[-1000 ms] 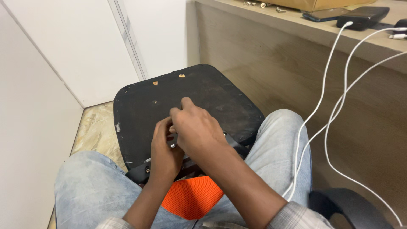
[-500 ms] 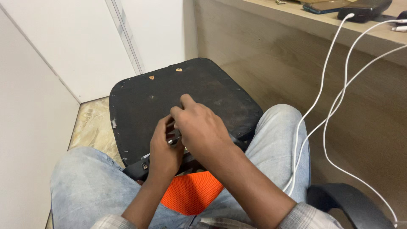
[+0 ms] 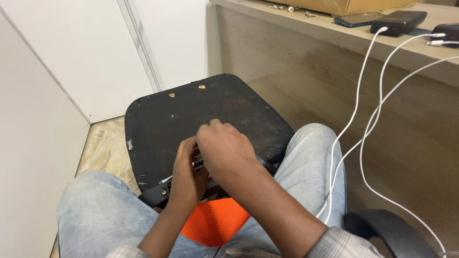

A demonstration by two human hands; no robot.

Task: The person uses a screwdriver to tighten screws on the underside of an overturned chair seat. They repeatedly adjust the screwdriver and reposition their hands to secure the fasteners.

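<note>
An upturned black chair seat [image 3: 205, 110] rests across my knees, its dusty underside facing up. Both hands meet at its near edge. My left hand [image 3: 186, 174] grips a small metal tool or bolt, of which only a silver tip shows between the fingers. My right hand [image 3: 224, 150] lies over the left, fingers curled around the same spot. A black bracket with a screw [image 3: 160, 193] pokes out beside my left wrist. Orange mesh fabric [image 3: 215, 220] shows beneath my forearms.
A wooden desk [image 3: 334, 33] runs along the right with a phone, a dark power bank [image 3: 399, 21], loose screws and a cardboard box. Two white cables [image 3: 356, 124] hang down beside my right knee. A black armrest [image 3: 387, 231] sits lower right. White panels stand at left.
The hands stay clasped on the seat's near edge, shifting only slightly. The view has tilted a little, bringing more of the desk top into sight.
</note>
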